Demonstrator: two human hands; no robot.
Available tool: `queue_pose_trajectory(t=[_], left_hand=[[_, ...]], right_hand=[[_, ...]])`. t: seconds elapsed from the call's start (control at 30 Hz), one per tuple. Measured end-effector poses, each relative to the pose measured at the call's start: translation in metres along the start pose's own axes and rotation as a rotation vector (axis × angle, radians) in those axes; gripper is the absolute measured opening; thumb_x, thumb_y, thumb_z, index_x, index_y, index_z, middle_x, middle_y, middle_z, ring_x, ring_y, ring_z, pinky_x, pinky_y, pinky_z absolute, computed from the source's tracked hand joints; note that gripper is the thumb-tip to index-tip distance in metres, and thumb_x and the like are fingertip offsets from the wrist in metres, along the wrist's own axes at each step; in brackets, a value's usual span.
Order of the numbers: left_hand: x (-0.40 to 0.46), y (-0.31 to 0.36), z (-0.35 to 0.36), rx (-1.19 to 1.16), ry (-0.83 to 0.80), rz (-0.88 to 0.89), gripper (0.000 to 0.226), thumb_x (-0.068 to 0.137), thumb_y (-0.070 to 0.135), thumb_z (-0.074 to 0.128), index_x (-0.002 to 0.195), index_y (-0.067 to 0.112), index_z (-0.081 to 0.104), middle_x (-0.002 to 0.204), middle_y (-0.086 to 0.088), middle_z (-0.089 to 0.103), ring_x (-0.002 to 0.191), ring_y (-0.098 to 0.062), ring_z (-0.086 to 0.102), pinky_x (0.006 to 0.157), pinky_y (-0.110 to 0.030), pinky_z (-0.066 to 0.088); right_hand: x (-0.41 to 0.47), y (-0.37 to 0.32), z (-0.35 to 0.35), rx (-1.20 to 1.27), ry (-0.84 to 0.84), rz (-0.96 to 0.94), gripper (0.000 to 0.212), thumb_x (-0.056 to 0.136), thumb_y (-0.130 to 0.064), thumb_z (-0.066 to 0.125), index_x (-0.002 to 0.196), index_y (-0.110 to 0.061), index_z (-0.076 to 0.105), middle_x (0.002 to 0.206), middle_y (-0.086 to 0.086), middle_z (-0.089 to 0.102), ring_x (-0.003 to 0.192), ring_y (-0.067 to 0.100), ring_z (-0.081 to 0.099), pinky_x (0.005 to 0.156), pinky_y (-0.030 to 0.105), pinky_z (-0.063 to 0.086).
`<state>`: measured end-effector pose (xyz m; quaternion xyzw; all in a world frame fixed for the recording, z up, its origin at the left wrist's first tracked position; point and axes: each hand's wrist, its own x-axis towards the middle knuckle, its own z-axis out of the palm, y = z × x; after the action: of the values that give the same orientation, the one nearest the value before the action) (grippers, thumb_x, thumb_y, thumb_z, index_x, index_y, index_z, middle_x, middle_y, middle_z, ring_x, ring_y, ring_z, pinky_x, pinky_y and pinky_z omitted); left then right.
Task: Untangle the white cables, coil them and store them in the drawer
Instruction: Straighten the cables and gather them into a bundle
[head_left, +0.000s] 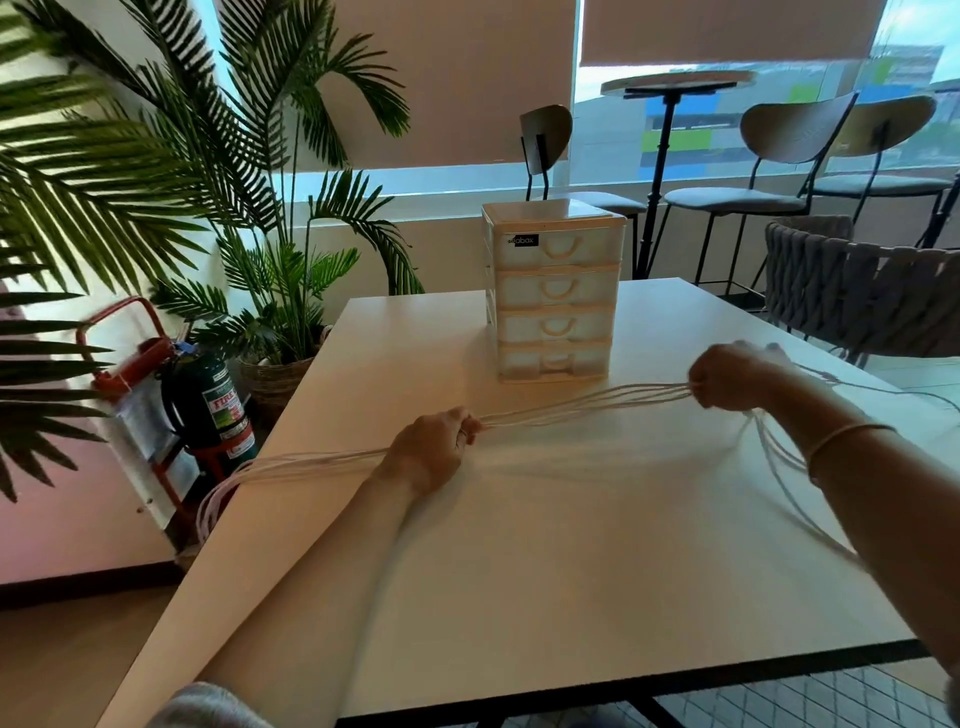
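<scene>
Several white cables (582, 408) stretch in a bundle between my two hands above the white table (545, 561). My left hand (434, 449) grips the bundle at the table's left side, and the strands run on past it and droop in loops over the left edge. My right hand (732, 376) holds the other end at the right, where more strands hang down and trail across the table toward the right edge. Behind the cables stands a small cream drawer unit (553, 291) with all of its drawers shut.
A green fire extinguisher (210, 410) in a red stand and potted palms (270, 291) sit left of the table. A woven grey chair (862, 296) stands at the far right. Bar stools and a round high table (675, 83) are by the window.
</scene>
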<state>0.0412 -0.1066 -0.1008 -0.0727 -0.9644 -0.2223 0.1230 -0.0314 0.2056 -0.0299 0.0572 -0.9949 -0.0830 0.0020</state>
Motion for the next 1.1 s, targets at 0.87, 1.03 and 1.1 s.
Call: queue_pose_trajectory(t=[0.87, 1.03, 1.1], left_hand=[[-0.004, -0.002, 0.002, -0.003, -0.026, -0.028, 0.022, 0.098, 0.025, 0.038, 0.098, 0.013, 0.057, 0.104, -0.015, 0.065, 0.097, -0.036, 0.058, 0.078, -0.036, 0.043], [-0.004, -0.010, -0.001, -0.104, 0.035, -0.042, 0.020, 0.097, 0.023, 0.041, 0.096, 0.013, 0.059, 0.101, -0.006, 0.068, 0.096, -0.030, 0.061, 0.080, -0.034, 0.045], [-0.003, -0.012, -0.002, -0.125, 0.039, -0.056, 0.022, 0.098, 0.024, 0.042, 0.098, 0.012, 0.059, 0.102, -0.007, 0.068, 0.096, -0.029, 0.060, 0.078, -0.032, 0.043]], right_hand=[[-0.020, -0.162, -0.004, 0.732, -0.254, -0.386, 0.014, 0.090, -0.010, 0.055, 0.096, -0.005, 0.067, 0.074, -0.001, 0.065, 0.061, 0.007, 0.059, 0.057, 0.019, 0.049], [-0.020, -0.158, -0.001, 0.778, -0.399, -0.360, 0.025, 0.096, -0.026, 0.045, 0.096, -0.012, 0.066, 0.069, -0.004, 0.060, 0.059, 0.010, 0.046, 0.061, 0.021, 0.036], [-0.021, -0.157, 0.005, 0.885, -0.356, -0.370, 0.031, 0.098, -0.029, 0.039, 0.087, -0.017, 0.065, 0.064, -0.002, 0.050, 0.057, 0.010, 0.038, 0.059, 0.021, 0.031]])
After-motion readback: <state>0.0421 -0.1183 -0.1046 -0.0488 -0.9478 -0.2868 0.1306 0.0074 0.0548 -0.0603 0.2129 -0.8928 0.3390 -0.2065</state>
